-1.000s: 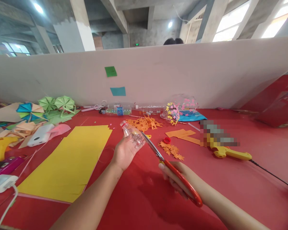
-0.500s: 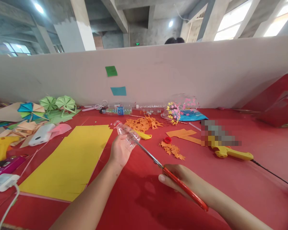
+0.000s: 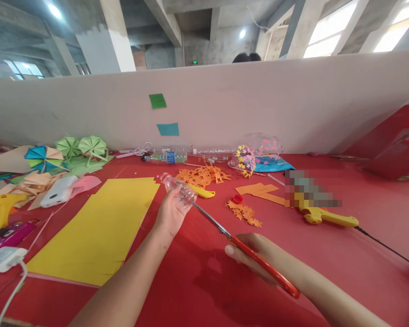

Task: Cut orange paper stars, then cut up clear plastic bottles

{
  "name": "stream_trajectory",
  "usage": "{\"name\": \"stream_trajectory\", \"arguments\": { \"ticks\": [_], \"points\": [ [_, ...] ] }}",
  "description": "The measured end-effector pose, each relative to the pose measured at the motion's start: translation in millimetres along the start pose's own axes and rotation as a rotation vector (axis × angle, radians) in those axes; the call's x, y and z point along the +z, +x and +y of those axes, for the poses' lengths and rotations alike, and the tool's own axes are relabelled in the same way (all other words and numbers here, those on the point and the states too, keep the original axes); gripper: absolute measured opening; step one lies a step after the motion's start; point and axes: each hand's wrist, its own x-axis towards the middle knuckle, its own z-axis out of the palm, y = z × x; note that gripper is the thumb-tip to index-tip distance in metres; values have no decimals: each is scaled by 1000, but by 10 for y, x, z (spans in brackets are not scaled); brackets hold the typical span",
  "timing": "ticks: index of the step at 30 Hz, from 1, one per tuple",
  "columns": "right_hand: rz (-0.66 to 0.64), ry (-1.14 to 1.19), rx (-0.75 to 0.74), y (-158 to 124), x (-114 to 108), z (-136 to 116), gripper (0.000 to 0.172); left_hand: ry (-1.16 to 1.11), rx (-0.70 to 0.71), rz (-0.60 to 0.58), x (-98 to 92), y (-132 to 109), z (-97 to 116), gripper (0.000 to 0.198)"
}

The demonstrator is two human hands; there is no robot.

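Note:
A clear plastic bottle piece (image 3: 183, 191), its neck pointing to the upper left, is held in my left hand (image 3: 169, 213). My right hand (image 3: 255, 252) grips scissors (image 3: 240, 241) with red handles. The scissors' blades reach up and left, their tips at the cut end of the bottle piece. Just behind lie a yellow cutter (image 3: 204, 192) and a pile of orange paper scraps (image 3: 204, 175). Orange paper stars (image 3: 246, 214) and a red cap (image 3: 237, 199) are to the right of the bottle piece.
Yellow sheets (image 3: 95, 227) lie left on the red table (image 3: 191, 290). A yellow glue gun (image 3: 330, 218) with a black cord is right, another (image 3: 2, 206) far left. Plastic bottles (image 3: 167, 156) and a star-covered clear bottle piece (image 3: 245, 160) are by the partition (image 3: 259, 100).
My left hand's thumb has shifted up over the bottle piece, which has turned slightly. The scissors' handles have swung a little down and to the right.

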Motion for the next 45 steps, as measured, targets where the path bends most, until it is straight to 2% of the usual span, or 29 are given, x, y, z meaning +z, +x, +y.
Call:
{"name": "stream_trajectory", "arguments": {
  "ticks": [5,11,28,36,40,45],
  "points": [
    [-16,125,25,18,44,37,54,6,-30,-27,20,-16,-39,11],
    [-29,156,-34,10,80,34,53,4,-40,-47,74,-67,-80,9],
    [-18,119,-13,10,90,-6,53,-11,-28,-40,88,-71,-141,10],
    [15,201,74,51,163,46,47,-6,-9,-47,86,-62,-150,10],
    [50,162,124,50,177,4,47,0,-5,-37,88,-56,-147,10],
    [27,177,65,41,164,-16,48,23,34,-45,59,-25,-141,12]
  ]
}}
